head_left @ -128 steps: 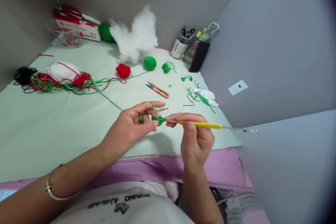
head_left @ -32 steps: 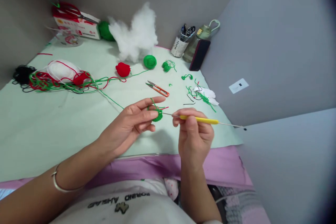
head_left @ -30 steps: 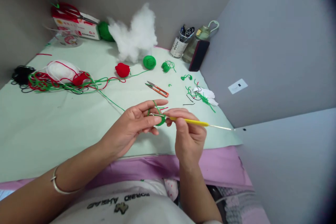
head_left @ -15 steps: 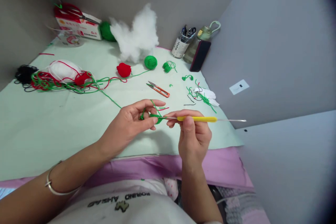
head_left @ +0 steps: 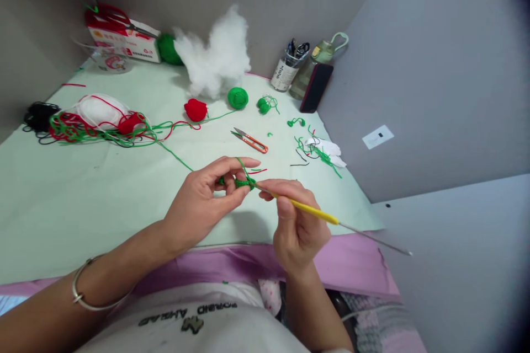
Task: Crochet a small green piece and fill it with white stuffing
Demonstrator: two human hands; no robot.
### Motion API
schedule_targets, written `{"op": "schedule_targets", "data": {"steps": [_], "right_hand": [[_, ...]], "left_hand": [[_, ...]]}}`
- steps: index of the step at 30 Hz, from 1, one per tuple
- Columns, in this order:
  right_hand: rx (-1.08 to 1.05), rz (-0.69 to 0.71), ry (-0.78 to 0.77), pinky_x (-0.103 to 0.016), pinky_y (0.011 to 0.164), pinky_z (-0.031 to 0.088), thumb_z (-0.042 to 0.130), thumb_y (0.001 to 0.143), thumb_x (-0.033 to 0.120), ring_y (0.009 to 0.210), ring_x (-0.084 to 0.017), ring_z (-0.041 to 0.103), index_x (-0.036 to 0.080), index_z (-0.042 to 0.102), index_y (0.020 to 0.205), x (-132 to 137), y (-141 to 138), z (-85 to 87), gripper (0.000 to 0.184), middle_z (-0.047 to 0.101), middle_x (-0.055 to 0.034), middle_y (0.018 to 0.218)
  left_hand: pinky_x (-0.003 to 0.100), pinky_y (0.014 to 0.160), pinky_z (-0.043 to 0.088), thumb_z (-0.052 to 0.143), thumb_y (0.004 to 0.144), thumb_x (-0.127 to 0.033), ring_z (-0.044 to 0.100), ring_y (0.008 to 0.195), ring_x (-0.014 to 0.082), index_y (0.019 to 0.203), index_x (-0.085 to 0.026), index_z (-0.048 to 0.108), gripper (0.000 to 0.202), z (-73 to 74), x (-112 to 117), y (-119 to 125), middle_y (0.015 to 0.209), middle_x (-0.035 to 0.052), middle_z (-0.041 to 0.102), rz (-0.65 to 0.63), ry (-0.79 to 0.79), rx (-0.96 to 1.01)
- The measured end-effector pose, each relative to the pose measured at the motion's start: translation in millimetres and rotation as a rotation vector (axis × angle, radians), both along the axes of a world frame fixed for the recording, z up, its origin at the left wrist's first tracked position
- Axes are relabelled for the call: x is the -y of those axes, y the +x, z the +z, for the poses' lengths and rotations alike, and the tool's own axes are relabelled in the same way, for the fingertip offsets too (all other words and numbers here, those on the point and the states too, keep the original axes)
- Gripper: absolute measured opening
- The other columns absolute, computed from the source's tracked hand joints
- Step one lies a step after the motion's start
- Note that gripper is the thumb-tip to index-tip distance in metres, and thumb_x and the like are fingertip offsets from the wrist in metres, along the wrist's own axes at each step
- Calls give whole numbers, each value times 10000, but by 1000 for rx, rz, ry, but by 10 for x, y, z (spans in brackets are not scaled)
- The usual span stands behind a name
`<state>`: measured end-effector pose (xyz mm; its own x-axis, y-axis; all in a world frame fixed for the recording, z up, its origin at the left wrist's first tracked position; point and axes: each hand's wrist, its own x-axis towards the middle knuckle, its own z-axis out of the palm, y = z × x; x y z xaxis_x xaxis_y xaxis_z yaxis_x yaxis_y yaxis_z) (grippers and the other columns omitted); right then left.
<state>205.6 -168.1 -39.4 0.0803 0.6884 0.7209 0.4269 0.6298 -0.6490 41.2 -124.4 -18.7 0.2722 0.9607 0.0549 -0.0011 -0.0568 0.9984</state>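
Between the thumb and fingers of my left hand (head_left: 211, 190) is a small green crochet piece (head_left: 244, 182), partly hidden by the fingers. Green yarn loops over my raised left index finger and runs back across the table to a tangle of strands. My right hand (head_left: 300, 223) is closed around the yellow handle of a crochet hook (head_left: 314, 211). The hook's tip meets the crochet piece at my left fingertips, while its other metal end slants down to the right. Beyond my hands lie orange thread snips (head_left: 250, 140).
Red (head_left: 195, 110) and green yarn balls (head_left: 237, 98) sit behind the snips, near white stuffing (head_left: 215, 55). Tangled yarn (head_left: 99, 118) lies left. At right are yarn scraps (head_left: 323, 154), a phone (head_left: 317, 88), a pen cup (head_left: 285, 73) and a bottle (head_left: 323, 54), beside the grey wall.
The crochet hook has swung from nearly level to a slant, its rear end now lower. My right hand has turned and dropped slightly; my left hand stays nearly in place.
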Motion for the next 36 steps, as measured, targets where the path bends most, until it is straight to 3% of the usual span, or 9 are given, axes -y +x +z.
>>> {"op": "schedule_targets", "data": {"steps": [5,9,13,18,21,24,29,32,36], "right_hand": [[256,-56,86,-365,750,627,546,996,111,900,-199,736,247,682,1202,7,-1,-43,282,773,-73,1014],[438,-232,200,-346,794,629,637,960,104,1010,-206,724,277,709,1236,0,-40,-155,335,747,-83,1111],[135,-162,135,-364,752,630,576,1000,137,931,-199,733,279,731,1180,-8,-44,-139,277,754,-56,1051],[-370,3,-98,-311,582,567,515,1046,247,658,-147,655,224,728,984,-44,-35,15,223,733,-36,851],[-319,38,-123,-315,635,582,555,1033,263,737,-159,682,236,746,992,-67,-61,8,197,754,-36,884],[-157,-27,-94,-334,701,606,559,1023,191,801,-167,713,263,757,1077,-59,-93,-70,217,767,-31,937],[227,-196,146,-374,822,632,634,962,103,1034,-211,731,324,726,1262,-24,-113,-198,384,753,-67,1169],[74,-170,99,-371,749,627,608,980,115,909,-198,735,301,750,1185,-31,-87,-156,311,772,-58,1053],[-361,-6,-94,-315,598,554,571,1021,210,669,-143,650,250,771,1010,-65,-64,-38,205,745,-31,867]], "left_hand": [[260,742,490,758,797,-139,528,708,120,1074,-234,808,297,-1,29,41,879,-3,647,38,40,13],[221,691,497,805,803,-189,515,674,92,1256,-253,745,461,-13,5,34,821,-31,606,-115,-246,224],[171,553,465,828,833,-267,308,499,23,1281,-178,739,466,-29,-63,-25,675,-74,491,-301,-561,500],[133,472,448,818,843,-204,279,479,2,1271,-209,753,433,-34,-83,-50,754,-56,545,-286,-526,570],[151,505,517,815,845,-218,458,595,52,1249,-232,767,408,-57,-51,-15,851,-14,602,-306,-419,536],[156,580,562,833,831,-203,559,749,97,1268,-264,756,448,-94,-16,27,900,-5,620,-207,-326,477],[143,526,507,844,829,-236,441,559,41,1279,-235,752,459,-114,-4,50,756,-43,566,-197,-463,535],[123,474,436,832,826,-210,217,458,-7,1190,-171,796,368,-84,-44,25,687,-73,486,-224,-634,603],[115,477,422,823,819,-167,266,478,-9,1156,-215,815,340,-55,-64,14,789,-43,568,-195,-543,601]]}}
